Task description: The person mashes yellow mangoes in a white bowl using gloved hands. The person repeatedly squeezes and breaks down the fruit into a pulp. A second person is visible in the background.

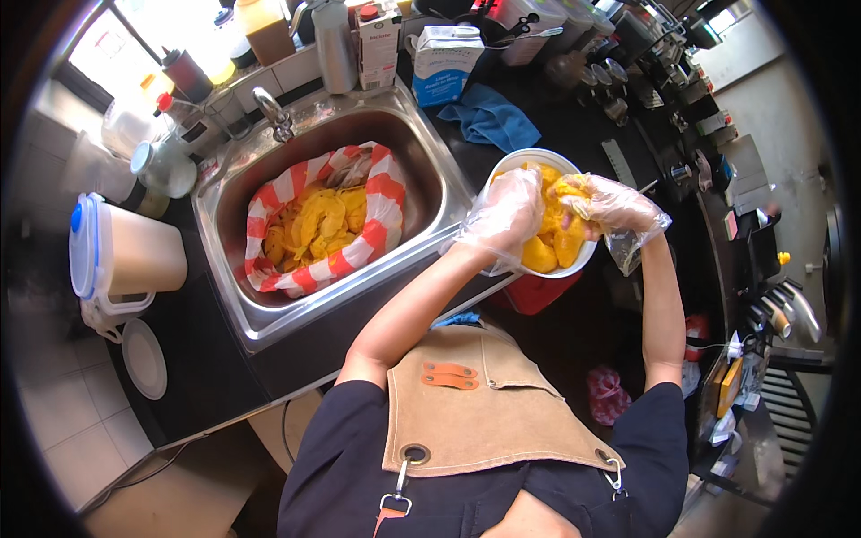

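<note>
A white round tub (584, 259) holds soft yellow fruit flesh (553, 239), which looks like peeled mango. Both my hands are over it in clear disposable plastic gloves. My left hand (512, 202) reaches in over the tub's left side; its fingertips are hidden from me. From the right, my right hand (592, 202) curls around some of the yellow flesh, and pulp coats its glove. Left of the tub, a red-and-white striped plastic bag (383, 228) sits open in a steel sink (427, 178), with yellow fruit peels (316, 225) inside.
A blue cloth (491, 118) lies behind the tub, near a blue-and-white carton (445, 67). The faucet (272, 114) rises at the sink's back edge. To the left stand a lidded pitcher (138, 249) and a white lid (144, 360). Below the tub is a red container (541, 292).
</note>
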A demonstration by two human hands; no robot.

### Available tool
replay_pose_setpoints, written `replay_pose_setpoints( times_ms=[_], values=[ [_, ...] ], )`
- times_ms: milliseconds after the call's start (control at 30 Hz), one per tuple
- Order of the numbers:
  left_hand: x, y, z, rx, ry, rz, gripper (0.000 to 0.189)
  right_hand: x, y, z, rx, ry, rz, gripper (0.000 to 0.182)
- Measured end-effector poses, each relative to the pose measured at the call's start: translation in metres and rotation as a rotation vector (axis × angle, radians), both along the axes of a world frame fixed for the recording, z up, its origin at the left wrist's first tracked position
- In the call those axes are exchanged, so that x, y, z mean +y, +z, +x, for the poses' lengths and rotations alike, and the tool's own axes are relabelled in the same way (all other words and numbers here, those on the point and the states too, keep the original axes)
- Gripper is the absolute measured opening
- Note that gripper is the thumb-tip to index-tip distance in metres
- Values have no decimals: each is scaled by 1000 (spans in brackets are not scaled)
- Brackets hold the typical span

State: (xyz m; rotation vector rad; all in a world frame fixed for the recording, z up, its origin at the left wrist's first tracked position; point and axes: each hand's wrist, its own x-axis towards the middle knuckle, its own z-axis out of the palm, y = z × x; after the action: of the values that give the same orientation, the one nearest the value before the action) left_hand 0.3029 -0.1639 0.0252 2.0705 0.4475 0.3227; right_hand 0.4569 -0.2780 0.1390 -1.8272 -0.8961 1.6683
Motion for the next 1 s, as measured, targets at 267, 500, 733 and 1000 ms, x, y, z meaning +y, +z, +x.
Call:
replay_pose_setpoints(
  times_ms=[267, 500, 733, 1000],
  values=[
    [1, 9, -3, -69, -8, -25, 39, -24, -55, 8, -1026, 91, 119, 41],
    [5, 35, -10, -3, -268, -33, 43, -34, -68, -7, -802, -146, 532, 36],
    [6, 28, -10, -62, -13, 68, 34, -15, -11, -41, -482, -445, 510, 32],
    [5, 3, -12, -240, -73, 228, 24, -17, -31, -38, -125, -532, 279, 47]
  ],
)
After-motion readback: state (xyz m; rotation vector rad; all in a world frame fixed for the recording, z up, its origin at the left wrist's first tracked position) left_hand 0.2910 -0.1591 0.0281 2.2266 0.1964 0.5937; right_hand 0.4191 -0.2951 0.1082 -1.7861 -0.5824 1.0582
